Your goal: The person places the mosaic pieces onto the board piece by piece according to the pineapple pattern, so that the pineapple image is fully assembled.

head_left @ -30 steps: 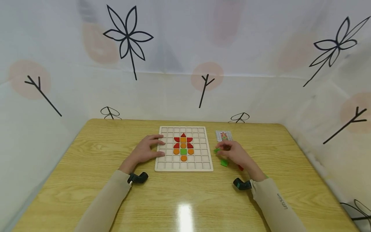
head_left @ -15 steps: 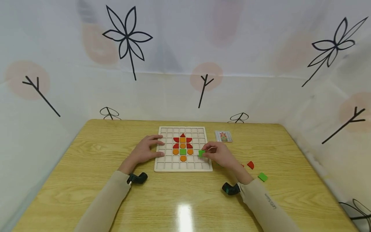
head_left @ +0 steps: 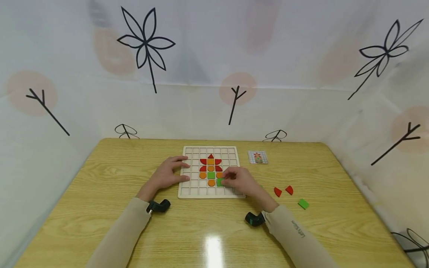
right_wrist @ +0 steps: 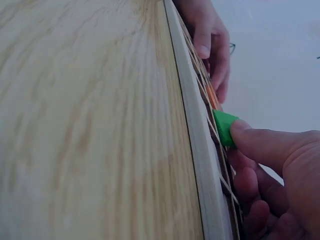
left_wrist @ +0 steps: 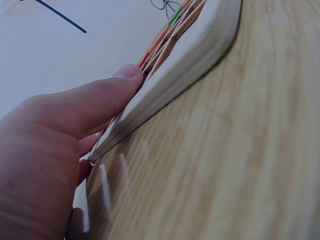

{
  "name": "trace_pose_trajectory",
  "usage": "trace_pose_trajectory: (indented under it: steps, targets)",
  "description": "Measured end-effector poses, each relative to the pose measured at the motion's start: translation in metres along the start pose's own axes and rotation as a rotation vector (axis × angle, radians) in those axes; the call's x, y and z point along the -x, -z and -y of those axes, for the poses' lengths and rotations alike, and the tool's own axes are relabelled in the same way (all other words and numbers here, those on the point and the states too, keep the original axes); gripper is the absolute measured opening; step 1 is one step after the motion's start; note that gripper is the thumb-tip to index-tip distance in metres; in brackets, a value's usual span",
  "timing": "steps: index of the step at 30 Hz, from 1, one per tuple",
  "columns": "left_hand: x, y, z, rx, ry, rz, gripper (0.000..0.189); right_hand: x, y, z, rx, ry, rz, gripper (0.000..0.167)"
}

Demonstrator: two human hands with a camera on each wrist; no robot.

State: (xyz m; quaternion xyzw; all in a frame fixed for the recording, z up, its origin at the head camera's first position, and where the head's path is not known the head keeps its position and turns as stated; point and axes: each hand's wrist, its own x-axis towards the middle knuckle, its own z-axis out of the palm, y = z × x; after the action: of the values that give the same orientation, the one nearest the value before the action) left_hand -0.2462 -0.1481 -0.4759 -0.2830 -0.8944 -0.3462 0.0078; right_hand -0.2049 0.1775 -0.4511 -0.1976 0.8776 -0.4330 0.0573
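Pinching right fingers [right_wrist: 262, 145], green square [right_wrist: 224, 126], gridded wooden board [head_left: 191, 195]

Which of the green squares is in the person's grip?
The green square right of the lowest orange circle: the right hand pinches it. The one above that circle and the one right of the red quarter-circles lie untouched.

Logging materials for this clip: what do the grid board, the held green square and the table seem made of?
Grid board: probably wood, pale and matte, with brownish slat edges.
Green square: painted wood or plastic, evenly coloured; unclear which.
Table: wood or wood-look laminate, streaky grain, glossy highlight.
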Motion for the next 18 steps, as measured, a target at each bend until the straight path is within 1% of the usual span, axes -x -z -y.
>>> trace_pose_trajectory:
  steps: [4,11,18]
  targets:
    - [0.0009,0.0007,-0.0008,-0.005,-0.006,-0.004,0.043,0.0003,-0.0033,0.0006,0.010,0.015,0.018,0.007]
    - [0.0008,0.0001,0.0008,-0.008,-0.018,-0.008,0.044,0.0008,-0.0055,0.0023,0.023,-0.001,-0.013,0.012]
    - [0.0006,0.0012,0.0002,0.005,-0.018,-0.006,0.043,0.0008,-0.0037,-0.0005,0.009,0.011,-0.020,0.013]
